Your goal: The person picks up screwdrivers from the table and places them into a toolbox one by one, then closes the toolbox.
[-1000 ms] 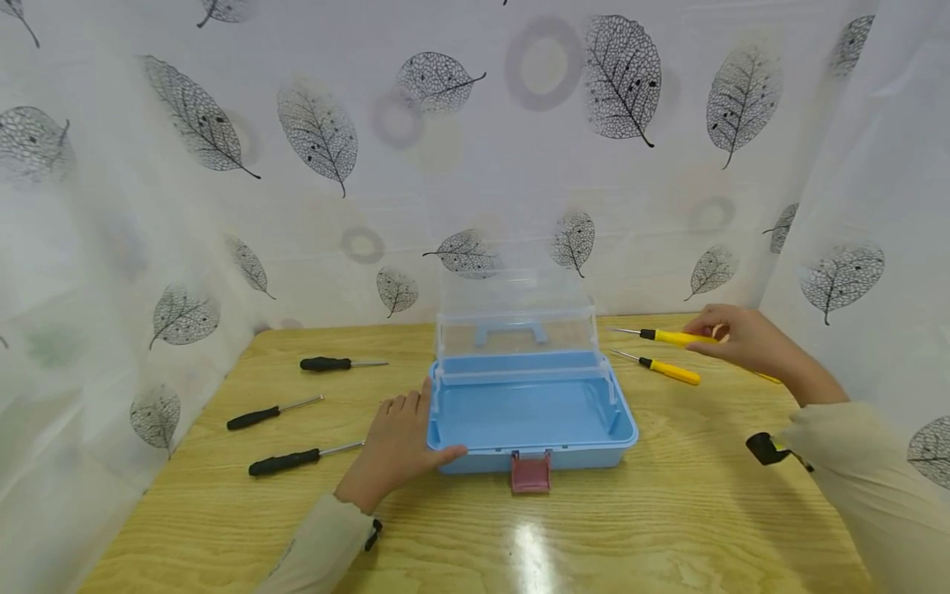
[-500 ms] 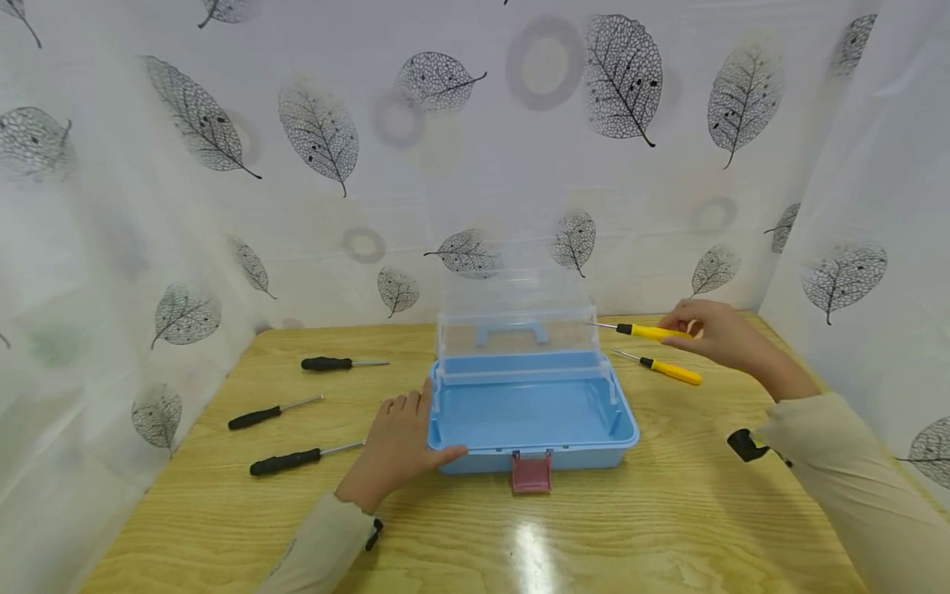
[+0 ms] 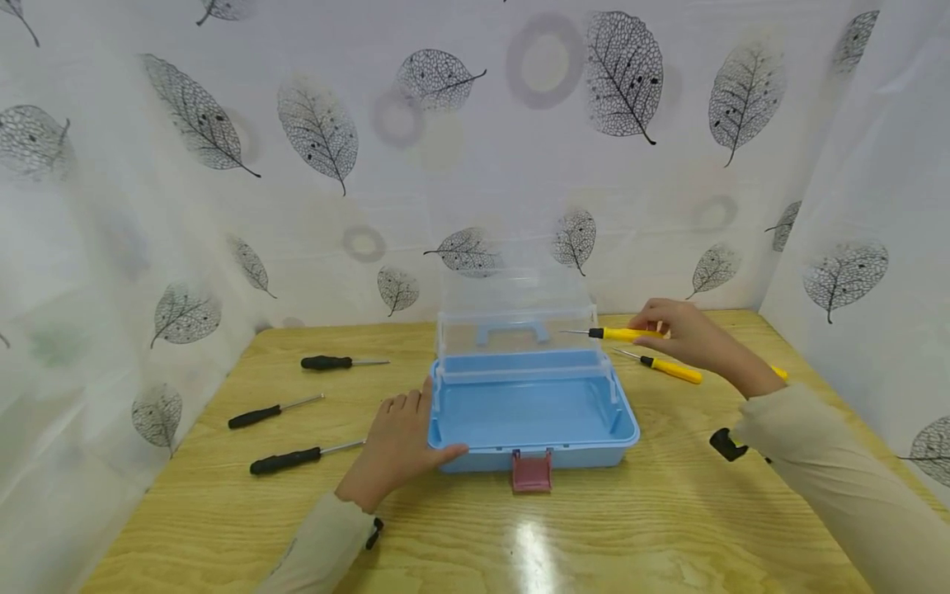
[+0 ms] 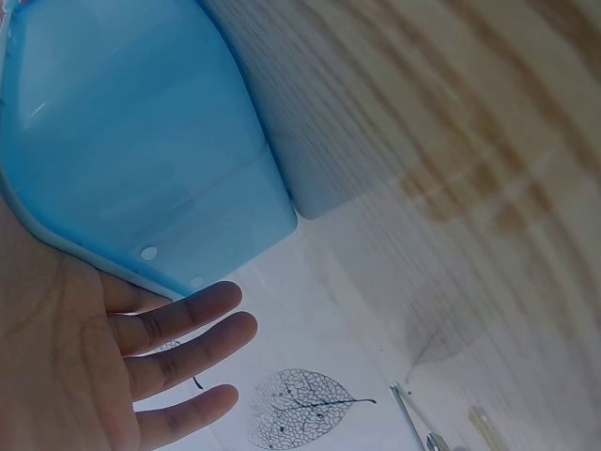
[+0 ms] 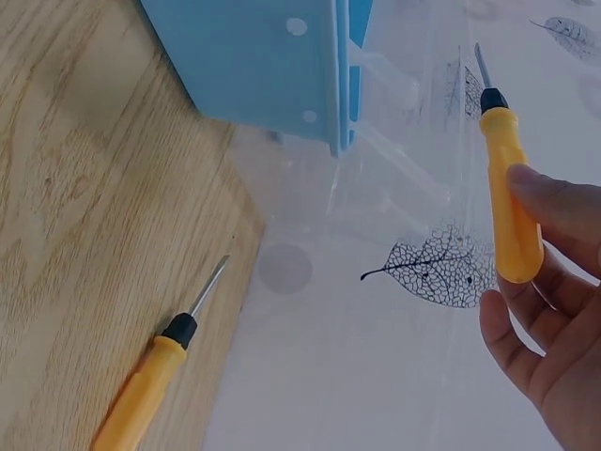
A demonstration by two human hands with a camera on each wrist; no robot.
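A yellow screwdriver [image 3: 619,334] with a black collar is pinched between thumb and fingers of my right hand [image 3: 686,334]. Its blade points left, overlapping the raised clear lid [image 3: 519,322] in the head view; the right wrist view shows the yellow handle [image 5: 512,207] held above table height. My left hand [image 3: 397,441] rests against the left side of a blue toolbox [image 3: 534,458], thumb along the front rim. In the left wrist view its fingers [image 4: 192,319] extend fairly straight beside the box wall [image 4: 169,141]. The bottom of the box shows bare blue plastic.
A second yellow screwdriver [image 3: 674,370] lies right of the box, and another yellow handle end [image 3: 779,373] shows behind the right forearm. Three black-handled screwdrivers [image 3: 285,460] lie at left. A pink latch [image 3: 532,474] hangs at the box front. A leaf-patterned curtain [image 3: 319,132] encloses the table.
My right hand has moved left with the yellow screwdriver, bringing the blade from beside the lid to in front of it. The left hand and the toolbox have stayed in place.
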